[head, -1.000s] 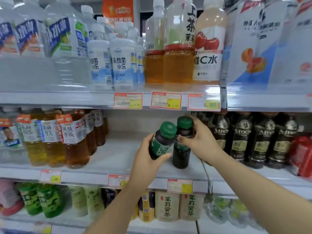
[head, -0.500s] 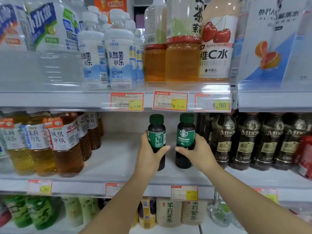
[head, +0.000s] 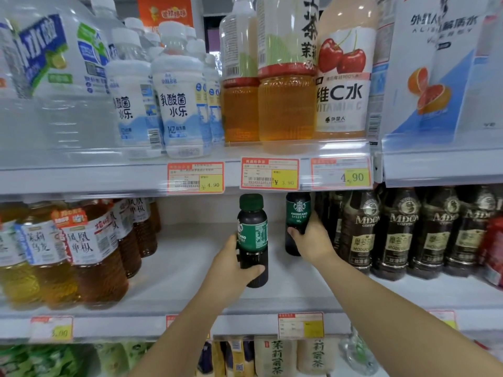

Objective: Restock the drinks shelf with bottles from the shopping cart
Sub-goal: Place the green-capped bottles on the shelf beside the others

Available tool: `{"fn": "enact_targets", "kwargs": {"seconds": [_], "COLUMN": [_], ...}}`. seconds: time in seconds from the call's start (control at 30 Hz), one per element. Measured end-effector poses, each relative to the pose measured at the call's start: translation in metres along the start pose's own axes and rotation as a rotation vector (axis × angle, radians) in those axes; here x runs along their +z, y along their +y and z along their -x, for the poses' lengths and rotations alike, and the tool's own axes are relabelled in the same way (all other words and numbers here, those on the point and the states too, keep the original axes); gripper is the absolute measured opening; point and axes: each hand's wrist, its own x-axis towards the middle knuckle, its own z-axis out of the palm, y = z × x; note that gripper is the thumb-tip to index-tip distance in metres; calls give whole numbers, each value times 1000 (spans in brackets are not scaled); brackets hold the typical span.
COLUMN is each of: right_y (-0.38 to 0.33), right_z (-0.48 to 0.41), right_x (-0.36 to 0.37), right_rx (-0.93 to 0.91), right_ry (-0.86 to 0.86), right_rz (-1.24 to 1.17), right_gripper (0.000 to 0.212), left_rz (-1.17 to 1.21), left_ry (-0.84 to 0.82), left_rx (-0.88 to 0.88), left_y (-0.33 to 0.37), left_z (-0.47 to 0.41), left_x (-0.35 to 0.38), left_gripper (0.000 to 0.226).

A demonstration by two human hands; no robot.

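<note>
Two small dark coffee bottles with green caps and green labels are on the middle shelf (head: 187, 270). My left hand (head: 231, 270) grips the lower part of the left bottle (head: 251, 232), which stands upright near the shelf's middle. Farther back, my right hand (head: 311, 240) is wrapped around the right bottle (head: 298, 216), whose label reads Americano; its cap is hidden behind the upper shelf's edge. The right bottle sits close beside a row of dark coffee bottles (head: 362, 235).
Amber tea bottles (head: 89, 248) fill the middle shelf's left side. Between them and my hands lies bare white shelf. The top shelf (head: 81, 178) carries water, white drink and tea bottles, with price tags (head: 269, 174) on its edge. More bottles (head: 275, 357) stand below.
Both bottles have gone from tilted in front of the shelf to upright and deeper in. The right one has moved farther back, the left one stands nearer the front. The camera has closed in.
</note>
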Motion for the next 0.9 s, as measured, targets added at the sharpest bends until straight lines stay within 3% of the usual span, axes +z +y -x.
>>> {"fn": "enact_targets", "kwargs": {"seconds": [0.27, 0.5, 0.7, 0.9], "right_y": [19, 23, 21, 27], "right_z": [27, 13, 1, -2], "right_x": [-12, -2, 3, 6], "right_rx": [-35, 100, 88, 58], "right_ry": [-130, -102, -32, -7], "right_rz": [30, -59, -44, -19], "right_gripper": [64, 67, 55, 53], "left_rz": [-149, -94, -84, -77], "left_ry": [198, -13, 176, 152], "left_rx": [-70, -50, -31, 10], "left_y": [12, 4, 2, -7], "left_z": [-27, -39, -64, -88], "left_x": [33, 21, 47, 61], "left_gripper": [67, 56, 62, 62]}}
